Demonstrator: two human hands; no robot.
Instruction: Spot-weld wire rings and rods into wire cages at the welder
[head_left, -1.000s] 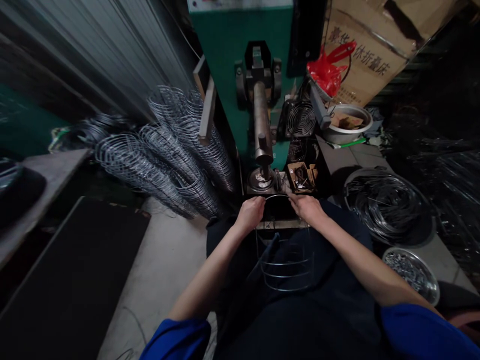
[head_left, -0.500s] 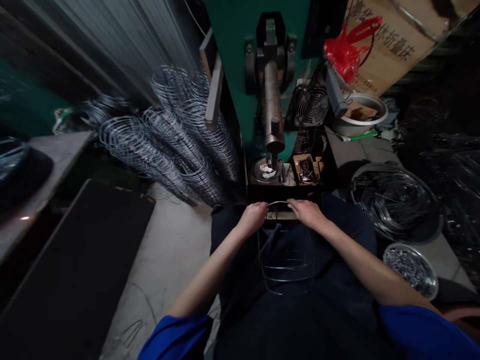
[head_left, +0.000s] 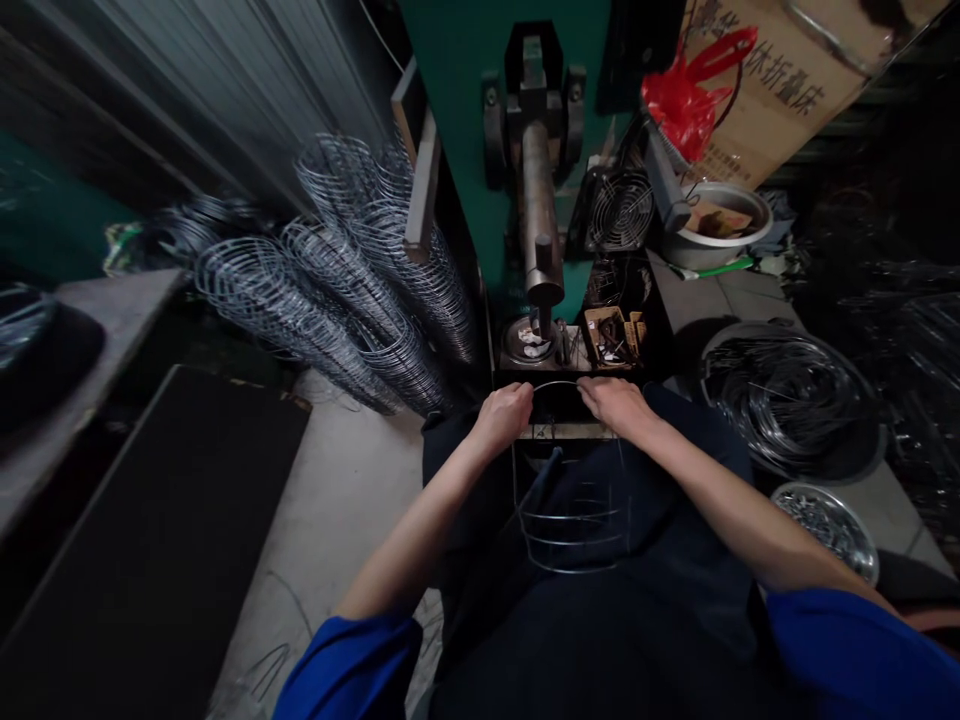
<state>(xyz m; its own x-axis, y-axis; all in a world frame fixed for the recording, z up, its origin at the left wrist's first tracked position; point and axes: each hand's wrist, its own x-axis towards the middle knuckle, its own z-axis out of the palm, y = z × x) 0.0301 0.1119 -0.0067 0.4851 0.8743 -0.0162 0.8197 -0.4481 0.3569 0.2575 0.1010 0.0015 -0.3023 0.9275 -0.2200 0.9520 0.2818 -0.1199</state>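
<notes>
A round wire basket frame (head_left: 571,520) lies over my lap, its top ring reaching the small work plate under the green press machine (head_left: 537,190). My left hand (head_left: 504,417) is closed on the left side of that top ring. On the right side, my right hand (head_left: 615,405) grips the same ring. Both hands sit just in front of the machine's vertical ram (head_left: 541,250) and its round die (head_left: 528,343).
Stacks of finished wire frames (head_left: 352,290) lean at the left of the machine. A basin of coiled wire (head_left: 784,395) and a dish of small metal parts (head_left: 829,525) sit at the right. A small fan (head_left: 621,208), a red bag (head_left: 679,95) and a cardboard box stand behind.
The view has tilted a little, and both hands with the frame's top ring have shifted slightly toward the machine's die; their grip is the same.
</notes>
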